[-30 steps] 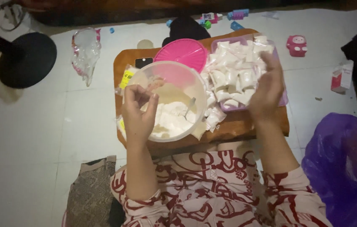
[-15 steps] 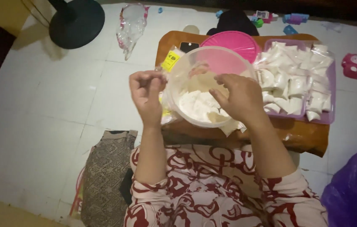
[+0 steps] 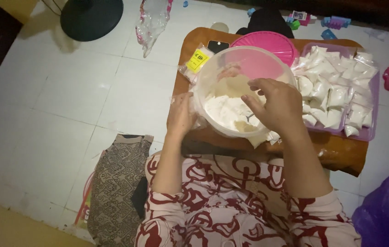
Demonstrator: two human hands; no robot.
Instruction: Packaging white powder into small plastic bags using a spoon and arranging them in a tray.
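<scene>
Right hand (image 3: 274, 107) moved over tub (image 3: 212, 75); left hand (image 3: 181, 116) at rim.

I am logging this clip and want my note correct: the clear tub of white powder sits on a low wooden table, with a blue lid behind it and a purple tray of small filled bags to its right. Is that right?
Not quite: the lid behind the clear tub is pink, not blue, as the head view shows. The rest holds: the tub of white powder sits on the low wooden table, and the purple tray of small filled bags lies to its right.
</scene>
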